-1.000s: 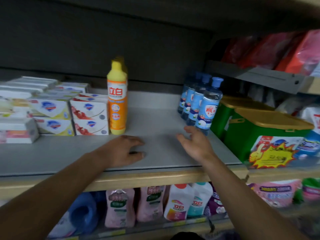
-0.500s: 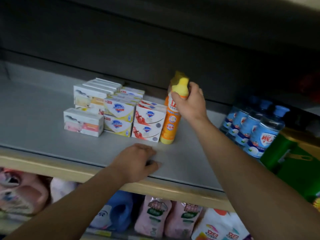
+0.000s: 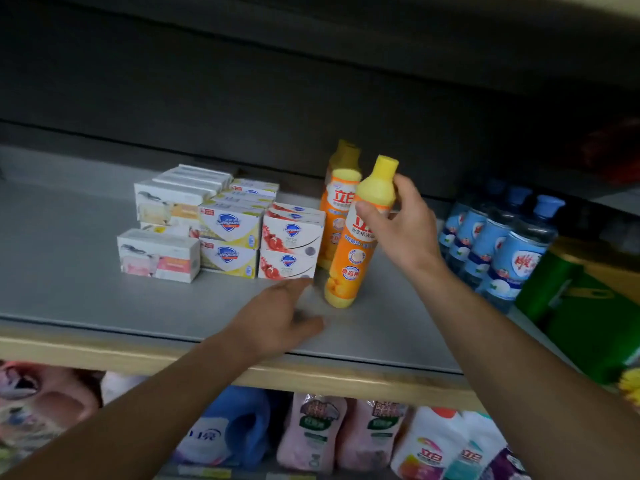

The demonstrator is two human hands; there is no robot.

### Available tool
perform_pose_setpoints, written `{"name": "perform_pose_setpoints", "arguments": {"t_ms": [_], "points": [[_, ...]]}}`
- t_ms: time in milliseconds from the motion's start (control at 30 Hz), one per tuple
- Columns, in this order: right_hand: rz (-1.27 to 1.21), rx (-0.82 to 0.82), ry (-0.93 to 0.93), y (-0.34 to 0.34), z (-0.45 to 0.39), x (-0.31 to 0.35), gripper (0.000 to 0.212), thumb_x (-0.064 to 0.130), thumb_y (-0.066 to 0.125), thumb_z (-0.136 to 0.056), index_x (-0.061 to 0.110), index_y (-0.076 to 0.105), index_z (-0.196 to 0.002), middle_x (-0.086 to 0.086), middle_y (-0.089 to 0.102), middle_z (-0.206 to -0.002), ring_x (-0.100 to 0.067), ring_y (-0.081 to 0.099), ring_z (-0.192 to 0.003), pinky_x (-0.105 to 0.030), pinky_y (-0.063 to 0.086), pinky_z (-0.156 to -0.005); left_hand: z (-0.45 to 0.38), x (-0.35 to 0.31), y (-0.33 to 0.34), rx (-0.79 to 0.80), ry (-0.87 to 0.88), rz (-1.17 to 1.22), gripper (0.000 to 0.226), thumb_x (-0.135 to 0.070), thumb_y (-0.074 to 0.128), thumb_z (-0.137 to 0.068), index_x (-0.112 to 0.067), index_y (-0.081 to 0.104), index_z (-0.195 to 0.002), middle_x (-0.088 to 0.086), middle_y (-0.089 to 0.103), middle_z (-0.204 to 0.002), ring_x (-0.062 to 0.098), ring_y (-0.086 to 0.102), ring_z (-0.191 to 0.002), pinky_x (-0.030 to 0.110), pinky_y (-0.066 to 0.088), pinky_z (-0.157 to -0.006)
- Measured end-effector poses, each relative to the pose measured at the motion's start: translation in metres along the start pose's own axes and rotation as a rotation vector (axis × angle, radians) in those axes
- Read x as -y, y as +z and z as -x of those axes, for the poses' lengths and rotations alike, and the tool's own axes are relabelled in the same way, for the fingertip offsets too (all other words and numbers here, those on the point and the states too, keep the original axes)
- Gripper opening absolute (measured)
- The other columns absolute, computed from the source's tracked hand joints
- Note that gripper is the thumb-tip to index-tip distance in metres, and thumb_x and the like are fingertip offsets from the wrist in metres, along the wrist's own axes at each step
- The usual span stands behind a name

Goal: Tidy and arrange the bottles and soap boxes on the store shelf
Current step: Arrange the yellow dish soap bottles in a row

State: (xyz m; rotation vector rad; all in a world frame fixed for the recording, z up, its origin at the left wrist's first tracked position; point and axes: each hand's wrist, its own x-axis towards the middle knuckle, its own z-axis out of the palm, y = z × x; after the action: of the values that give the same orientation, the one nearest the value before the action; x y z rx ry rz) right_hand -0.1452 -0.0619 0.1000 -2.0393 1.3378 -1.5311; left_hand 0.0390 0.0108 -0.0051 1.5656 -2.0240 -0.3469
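Smooth matt grey shelf (image 3: 86,271) with a pale wood-look front edge; glossy orange plastic bottle (image 3: 353,251); printed card soap boxes (image 3: 228,237); clear plastic bottles (image 3: 512,258) at right.

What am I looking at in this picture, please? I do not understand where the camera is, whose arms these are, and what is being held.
There is no machine here. The arms belong to a person who wears one camera on the head, so you see forward and down, as that person sees.

The grey shelf is in a store. On it stand stacked soap boxes and, to their right, orange bottles with yellow caps. The right hand grips the front orange bottle near its top; the bottle is tilted, its base at the shelf surface. A second orange bottle stands just behind it, and a third seems to stand further back. The left hand rests on the shelf and holds nothing. Further right is a row of clear bottles with blue caps. More bottles fill the shelf below.
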Motion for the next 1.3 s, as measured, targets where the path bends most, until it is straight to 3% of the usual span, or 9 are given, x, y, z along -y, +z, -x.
{"name": "perform_pose_setpoints", "arguments": {"t_ms": [100, 200, 300, 500, 700, 767, 933, 1100, 1300], "points": [[-0.078, 0.044, 0.073, -0.022, 0.0, -0.004, 0.029, 0.05, 0.067, -0.086, 0.038, 0.054, -0.109, 0.022, 0.064, -0.093, 0.01, 0.064, -0.082, -0.016, 0.054, -0.066, -0.011, -0.039, -0.005, 0.061, 0.016, 0.49, 0.054, -0.039, 0.071, -0.083, -0.037, 0.045, -0.131, -0.021, 0.055, -0.126, 0.005, 0.054, -0.117, 0.017, 0.045, -0.095], [-0.178, 0.04, 0.259, -0.037, -0.004, -0.019, 0.026, 0.057, 0.06, -0.087, 0.032, 0.061, -0.092, 0.008, 0.071, -0.091, -0.007, 0.071, -0.08, -0.035, 0.061, -0.07, -0.022, -0.077, 0.005, 0.155, -0.084, 0.92, 0.048, -0.031, 0.077, -0.078, -0.024, 0.055, -0.12, 0.002, 0.069, -0.112, 0.021, 0.069, -0.096, 0.039, 0.057, -0.085], [-0.254, 0.029, 0.474, -0.043, -0.008, -0.048, 0.037, 0.063, 0.056, -0.087, 0.027, 0.063, -0.093, 0.001, 0.073, -0.088, -0.011, 0.073, -0.072, -0.033, 0.061, -0.067, -0.031, -0.104, 0.016, 0.168, -0.246, 1.139, 0.036, -0.024, 0.074, -0.08, -0.011, 0.06, -0.111, 0.014, 0.072, -0.09, 0.031, 0.07, -0.068, 0.04, 0.059, -0.061], [-0.662, 0.123, 0.73, -0.027, -0.025, -0.111, 0.052, 0.059, 0.056, -0.09, 0.013, 0.064, -0.114, -0.01, 0.075, -0.092, -0.023, 0.074, -0.083, -0.044, 0.059, -0.082, -0.075, -0.119, 0.036, 0.188, -0.391, 1.199, 0.034, -0.023, 0.072, -0.084, -0.004, 0.06, -0.109, 0.02, 0.069, -0.087, 0.03, 0.069, -0.057, 0.034, 0.055, -0.049], [-0.914, 0.064, 0.756, -0.012, -0.045, -0.145, 0.042, 0.047, 0.058, -0.093, 0.012, 0.063, -0.117, -0.011, 0.072, -0.097, -0.021, 0.074, -0.08, -0.037, 0.06, -0.069, -0.122, -0.1, 0.049, 0.226, -0.414, 1.17, 0.045, -0.029, 0.071, -0.077, -0.003, 0.06, -0.113, 0.021, 0.067, -0.092, 0.028, 0.067, -0.057, 0.033, 0.056, -0.052], [-0.931, 0.121, 0.753, -0.009, -0.046, -0.149, 0.036, 0.042, 0.056, -0.094, 0.012, 0.063, -0.112, -0.009, 0.07, -0.09, -0.017, 0.072, -0.068, -0.03, 0.057, -0.057, -0.128, -0.091, 0.047, 0.31, -0.411, 1.256, 0.041, -0.034, 0.066, -0.074, -0.004, 0.066, -0.101, 0.02, 0.067, -0.084, 0.028, 0.066, -0.055, 0.031, 0.056, -0.052], [-1.072, 0.298, 0.704, -0.011, -0.045, -0.145, 0.054, 0.042, 0.051, -0.095, 0.007, 0.046, -0.136, -0.015, 0.063, -0.107, -0.024, 0.07, -0.066, -0.032, 0.055, -0.054, -0.126, -0.078, 0.036, 0.508, -0.369, 1.646, 0.047, -0.047, 0.061, -0.074, -0.002, 0.077, -0.078, 0.018, 0.069, -0.079, 0.025, 0.068, -0.056, 0.028, 0.056, -0.05], [-0.913, 0.171, 0.687, -0.013, -0.042, -0.143, 0.05, 0.051, 0.063, -0.088, 0.012, 0.058, -0.119, -0.011, 0.073, -0.096, -0.024, 0.074, -0.079, -0.038, 0.059, -0.064, -0.122, -0.078, 0.039, 0.623, -0.287, 1.527, 0.058, -0.055, 0.052, -0.075, -0.006, 0.076, -0.094, 0.019, 0.07, -0.094, 0.026, 0.067, -0.065, 0.027, 0.057, -0.051], [-0.47, -0.222, 0.511, -0.023, -0.041, -0.143, 0.054, 0.058, 0.069, -0.074, 0.028, 0.054, -0.115, 0.006, 0.067, -0.094, 0.0, 0.069, -0.067, -0.028, 0.057, -0.057, -0.122, -0.087, 0.05, 0.225, -0.256, 1.062, 0.032, -0.039, 0.072, -0.075, -0.021, 0.066, -0.101, 0.009, 0.072, -0.094, 0.029, 0.072, -0.081, 0.035, 0.058, -0.058]]}}
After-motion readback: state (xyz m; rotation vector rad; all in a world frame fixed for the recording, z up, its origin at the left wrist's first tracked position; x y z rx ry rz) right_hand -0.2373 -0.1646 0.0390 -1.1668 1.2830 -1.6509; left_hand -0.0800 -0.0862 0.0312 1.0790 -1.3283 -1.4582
